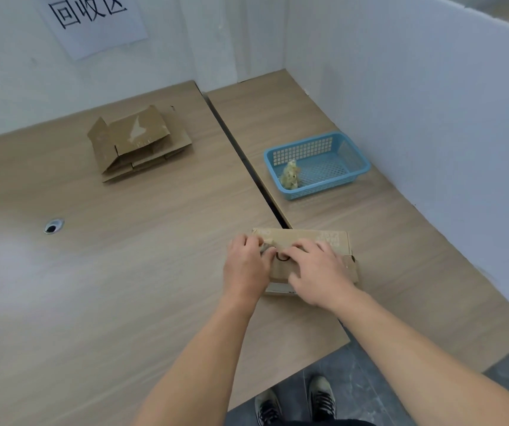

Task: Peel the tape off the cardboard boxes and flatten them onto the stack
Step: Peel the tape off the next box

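Note:
A small brown cardboard box (pixel 317 241) lies on the wooden table near its front edge, across the gap between two tabletops. My left hand (pixel 247 265) sits on the box's left end with its fingers curled at the top, where a strip of tape seems pinched. My right hand (pixel 317 272) rests on the box's top with fingers bent, fingertips near a dark ring mark (pixel 282 256). Far back on the left lies the stack of flattened cardboard (pixel 139 142).
A blue plastic basket (pixel 351 155) at the right holds a crumpled wad of peeled tape (pixel 290 176). White partition walls close the back and right. A cable hole (pixel 53 226) sits in the left tabletop. My shoes show below the table edge.

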